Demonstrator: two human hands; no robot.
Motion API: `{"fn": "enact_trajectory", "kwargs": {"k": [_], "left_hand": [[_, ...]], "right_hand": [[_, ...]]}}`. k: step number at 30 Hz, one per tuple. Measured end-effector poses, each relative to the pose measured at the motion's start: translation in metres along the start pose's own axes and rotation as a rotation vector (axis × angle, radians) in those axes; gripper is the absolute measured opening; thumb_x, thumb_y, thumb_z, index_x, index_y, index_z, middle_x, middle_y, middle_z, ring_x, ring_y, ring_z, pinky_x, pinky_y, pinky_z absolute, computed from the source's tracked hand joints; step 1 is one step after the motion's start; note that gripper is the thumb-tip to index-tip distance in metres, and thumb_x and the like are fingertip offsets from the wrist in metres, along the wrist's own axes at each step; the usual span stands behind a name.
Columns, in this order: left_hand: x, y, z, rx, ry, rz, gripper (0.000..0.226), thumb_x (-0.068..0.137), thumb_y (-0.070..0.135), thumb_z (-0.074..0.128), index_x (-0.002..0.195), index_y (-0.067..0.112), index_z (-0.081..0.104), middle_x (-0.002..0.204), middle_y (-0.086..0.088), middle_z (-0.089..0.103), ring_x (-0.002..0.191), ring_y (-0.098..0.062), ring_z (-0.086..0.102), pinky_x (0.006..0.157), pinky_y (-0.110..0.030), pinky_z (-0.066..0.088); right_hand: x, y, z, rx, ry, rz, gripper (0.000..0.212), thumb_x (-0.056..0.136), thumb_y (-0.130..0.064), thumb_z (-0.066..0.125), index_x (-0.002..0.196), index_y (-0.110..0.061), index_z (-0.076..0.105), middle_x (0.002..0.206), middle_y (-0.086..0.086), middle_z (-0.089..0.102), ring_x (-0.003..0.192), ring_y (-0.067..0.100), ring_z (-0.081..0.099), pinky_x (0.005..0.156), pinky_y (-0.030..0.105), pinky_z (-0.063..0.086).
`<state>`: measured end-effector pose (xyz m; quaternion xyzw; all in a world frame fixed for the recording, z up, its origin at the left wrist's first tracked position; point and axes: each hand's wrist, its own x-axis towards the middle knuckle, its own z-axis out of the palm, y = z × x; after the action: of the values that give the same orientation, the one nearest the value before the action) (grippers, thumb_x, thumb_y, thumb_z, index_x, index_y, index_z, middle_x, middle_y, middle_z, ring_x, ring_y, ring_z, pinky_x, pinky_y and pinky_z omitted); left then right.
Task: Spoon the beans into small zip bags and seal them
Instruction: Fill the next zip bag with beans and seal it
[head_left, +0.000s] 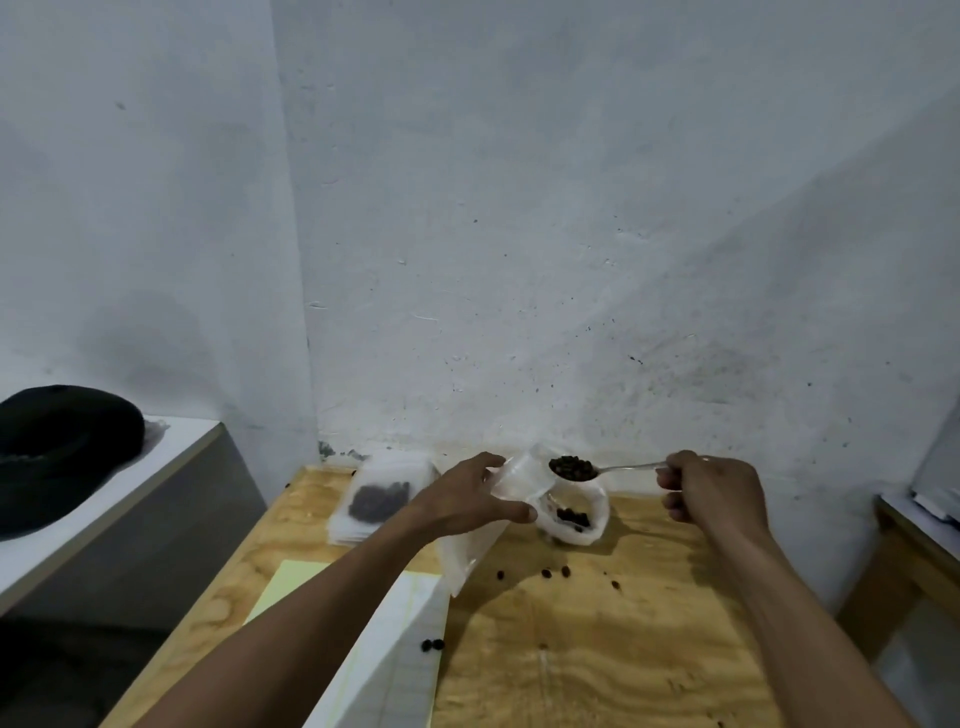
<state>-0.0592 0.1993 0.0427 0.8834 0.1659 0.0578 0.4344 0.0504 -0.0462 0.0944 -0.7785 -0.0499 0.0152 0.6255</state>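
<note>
Beans (571, 467) over bag (519, 480), strays (546, 573) around

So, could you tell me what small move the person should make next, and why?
Probably tip the clear plastic spoon of dark beans into the small translucent zip bag. The right hand holds the loaded spoon at the bag's mouth, which the left hand holds open.
</note>
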Motion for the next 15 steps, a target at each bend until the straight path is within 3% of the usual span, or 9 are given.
{"fn": "enact_trajectory", "kwargs": {"k": [3,5,10,15], "left_hand": [[0.002,-0.001,0.004,-0.04,-0.01,-0.019,0.1,0.06,0.065,0.084,0.145,0.027,0.047,0.136,0.002,0.058,0.117,-0.017,0.058,0.101,-0.038,0.051],[0.003,0.0,0.006,-0.073,-0.012,-0.006,0.099,0.059,0.067,0.083,0.143,0.027,0.049,0.135,0.001,0.059,0.115,-0.017,0.059,0.098,-0.036,0.051],[0.01,0.006,0.01,-0.081,0.019,0.013,0.09,0.063,0.064,0.083,0.138,0.027,0.052,0.128,0.002,0.061,0.109,-0.017,0.062,0.094,-0.037,0.053],[0.013,0.012,0.013,-0.151,0.021,0.001,0.078,0.07,0.059,0.083,0.135,0.027,0.056,0.126,0.006,0.062,0.109,-0.015,0.061,0.095,-0.037,0.053]], "right_hand": [[-0.007,-0.005,0.007,-0.025,-0.047,-0.111,0.024,0.095,-0.016,0.059,0.079,-0.004,0.073,0.072,0.008,0.074,0.053,0.021,0.061,0.059,0.035,0.053],[-0.013,-0.004,0.01,-0.089,-0.079,-0.225,0.026,0.099,-0.021,0.058,0.081,-0.01,0.074,0.073,0.004,0.075,0.055,0.018,0.064,0.064,0.037,0.055],[-0.019,-0.006,0.007,-0.14,-0.018,-0.459,0.026,0.101,-0.027,0.058,0.082,-0.019,0.073,0.072,-0.004,0.073,0.055,0.007,0.065,0.054,0.013,0.047],[-0.009,0.003,-0.005,-0.183,0.127,-0.464,0.025,0.102,-0.028,0.055,0.09,-0.019,0.075,0.075,-0.006,0.073,0.063,0.017,0.069,0.069,0.039,0.056]]}}
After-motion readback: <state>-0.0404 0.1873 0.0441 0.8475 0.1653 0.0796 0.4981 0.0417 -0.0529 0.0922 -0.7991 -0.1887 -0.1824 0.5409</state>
